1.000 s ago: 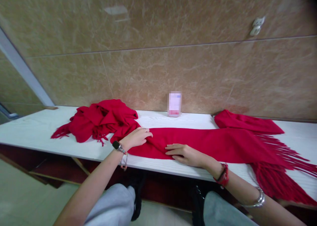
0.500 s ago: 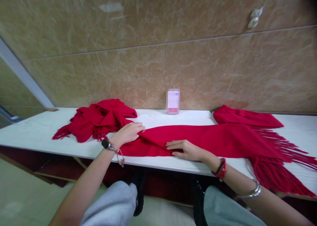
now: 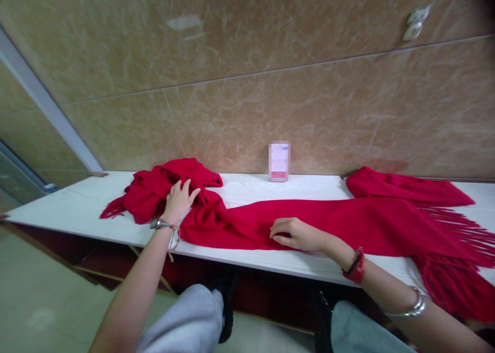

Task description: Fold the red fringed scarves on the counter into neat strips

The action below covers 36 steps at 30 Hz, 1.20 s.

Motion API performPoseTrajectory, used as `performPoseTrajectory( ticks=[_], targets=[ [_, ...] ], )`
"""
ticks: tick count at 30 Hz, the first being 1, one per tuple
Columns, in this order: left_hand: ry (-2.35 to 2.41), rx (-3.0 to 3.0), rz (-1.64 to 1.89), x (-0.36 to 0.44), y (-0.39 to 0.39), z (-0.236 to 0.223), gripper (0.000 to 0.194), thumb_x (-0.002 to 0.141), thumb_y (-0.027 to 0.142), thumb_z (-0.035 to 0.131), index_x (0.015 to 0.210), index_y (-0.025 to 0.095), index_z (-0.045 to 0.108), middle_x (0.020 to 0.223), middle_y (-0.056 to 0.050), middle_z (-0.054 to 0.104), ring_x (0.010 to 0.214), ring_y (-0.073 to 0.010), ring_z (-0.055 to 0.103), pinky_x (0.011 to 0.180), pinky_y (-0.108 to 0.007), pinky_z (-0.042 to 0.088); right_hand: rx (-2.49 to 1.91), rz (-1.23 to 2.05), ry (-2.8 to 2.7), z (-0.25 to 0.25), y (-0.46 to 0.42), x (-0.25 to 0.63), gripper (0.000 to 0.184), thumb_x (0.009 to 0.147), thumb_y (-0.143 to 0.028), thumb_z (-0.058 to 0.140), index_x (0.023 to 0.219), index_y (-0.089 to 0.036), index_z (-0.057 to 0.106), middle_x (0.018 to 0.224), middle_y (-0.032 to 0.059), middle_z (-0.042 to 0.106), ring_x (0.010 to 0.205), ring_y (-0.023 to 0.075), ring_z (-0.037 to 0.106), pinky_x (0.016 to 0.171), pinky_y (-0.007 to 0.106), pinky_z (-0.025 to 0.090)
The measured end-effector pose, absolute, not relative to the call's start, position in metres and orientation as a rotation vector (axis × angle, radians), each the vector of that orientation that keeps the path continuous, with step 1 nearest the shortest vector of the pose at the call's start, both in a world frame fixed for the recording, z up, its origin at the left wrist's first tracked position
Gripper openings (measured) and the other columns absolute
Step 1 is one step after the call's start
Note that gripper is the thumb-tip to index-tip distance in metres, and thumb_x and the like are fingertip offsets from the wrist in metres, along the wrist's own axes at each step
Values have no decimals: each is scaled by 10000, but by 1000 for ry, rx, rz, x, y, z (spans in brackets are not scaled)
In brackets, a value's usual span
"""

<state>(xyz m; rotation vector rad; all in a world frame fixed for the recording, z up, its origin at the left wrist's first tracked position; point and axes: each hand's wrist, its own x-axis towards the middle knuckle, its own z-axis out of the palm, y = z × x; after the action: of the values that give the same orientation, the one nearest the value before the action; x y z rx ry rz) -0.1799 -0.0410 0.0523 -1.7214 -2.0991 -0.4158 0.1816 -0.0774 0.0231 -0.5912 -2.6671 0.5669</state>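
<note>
A long red scarf (image 3: pixel 340 221) with fringed ends lies stretched along a white wood-grain shelf top (image 3: pixel 243 188). Its left part is rumpled into folds and runs up to a bunched red scarf heap (image 3: pixel 149 198); I cannot tell whether they are one piece. My left hand (image 3: pixel 180 197) lies over the heap's right side, fingers spread and holding nothing. Further right, my right hand (image 3: pixel 296 234) rests on the near edge of the flat scarf, its fingers curled and fingertips brought to the thumb on the cloth.
A folded red cloth (image 3: pixel 406 187) sits at the back right against the marbled wall (image 3: pixel 232 116). A phone-like upright object (image 3: pixel 279 162), blurred out, leans on the wall. Below the shelf top are open compartments (image 3: pixel 108 263) and my knees. A small cat figure (image 3: pixel 416 23) is on the wall.
My left hand has moved left from the flat scarf onto the bunched heap, and its fingers have spread. The scarf's left part is more rumpled. My right hand's fingers have curled in.
</note>
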Motion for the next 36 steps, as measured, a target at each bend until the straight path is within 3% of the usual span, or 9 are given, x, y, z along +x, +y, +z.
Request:
performPoseTrajectory(
  ticks=[4, 9, 14, 18, 21, 24, 29, 32, 36],
  targets=[
    [-2185, -1784, -278, -164, -33, 33, 592, 840, 411, 462, 1345, 146, 302, 1063, -153, 584, 979, -274, 565, 794, -352, 447, -707, 496, -2675, 26, -72, 168, 258, 846, -226, 449, 1033, -159, 615, 979, 84, 634, 864, 170, 586, 800, 290, 462],
    [-2209, -1703, -323, -158, -34, 29, 457, 837, 197, 391, 1294, 206, 388, 1011, -111, 589, 874, -221, 602, 692, -283, 450, -791, 241, -2615, 5, -67, 162, 395, 830, -275, 474, 1210, -177, 523, 1141, 125, 547, 1058, 225, 490, 938, 401, 375],
    [-2226, -1449, -273, -177, -39, 54, 510, 835, 179, 367, 1343, 209, 330, 986, -149, 564, 881, -267, 576, 679, -336, 424, -905, 237, -2679, -4, -66, 165, 500, 879, -434, 372, 1339, -237, 379, 1409, 103, 332, 1300, 263, 251, 1047, 514, 168],
    [-2332, -1175, -124, -212, -43, 64, 444, 852, 123, 288, 1265, 165, 445, 1026, -210, 543, 942, -318, 532, 729, -413, 382, -958, 315, -2756, -2, -66, 166, 502, 900, -474, 285, 1353, -267, 349, 1433, 64, 295, 1326, 246, 200, 1058, 511, 128],
    [-2357, -1128, -147, -237, -48, 65, 427, 877, 160, 249, 1228, 158, 491, 1090, -231, 508, 983, -339, 502, 725, -426, 380, -982, 331, -2759, -2, -65, 165, 509, 896, -484, 285, 1352, -267, 350, 1434, 58, 290, 1325, 241, 204, 1061, 503, 121],
    [-2198, -1229, -304, -247, -51, 69, 434, 890, 213, 260, 1289, 182, 428, 1167, -212, 469, 1044, -329, 470, 754, -417, 389, -986, 349, -2751, -3, -64, 165, 513, 891, -494, 291, 1346, -269, 361, 1433, 53, 291, 1324, 243, 208, 1062, 507, 116],
    [-2156, -1326, -359, -256, -33, 68, 540, 858, 401, 380, 1357, 206, 318, 1379, -186, 298, 1252, -380, 252, 917, -531, 280, -980, 376, -2732, -4, -65, 165, 507, 887, -495, 303, 1341, -279, 369, 1432, 52, 297, 1324, 242, 208, 1064, 502, 111],
    [-2587, -1420, -209, -278, -18, 60, 608, 752, 399, 539, 1297, 158, 416, 1252, -210, 469, 1137, -413, 408, 852, -509, 354, -987, 388, -2721, -2, -66, 165, 503, 885, -490, 314, 1337, -277, 378, 1425, 56, 312, 1321, 242, 217, 1065, 500, 107],
    [-2598, -1470, -292, -307, -12, 61, 290, 733, 223, 533, 995, 138, 624, 952, -123, 636, 931, -298, 565, 781, -337, 427, -986, 394, -2723, -1, -66, 165, 504, 886, -486, 316, 1335, -269, 382, 1421, 61, 317, 1319, 240, 224, 1065, 501, 118]
  ],
)
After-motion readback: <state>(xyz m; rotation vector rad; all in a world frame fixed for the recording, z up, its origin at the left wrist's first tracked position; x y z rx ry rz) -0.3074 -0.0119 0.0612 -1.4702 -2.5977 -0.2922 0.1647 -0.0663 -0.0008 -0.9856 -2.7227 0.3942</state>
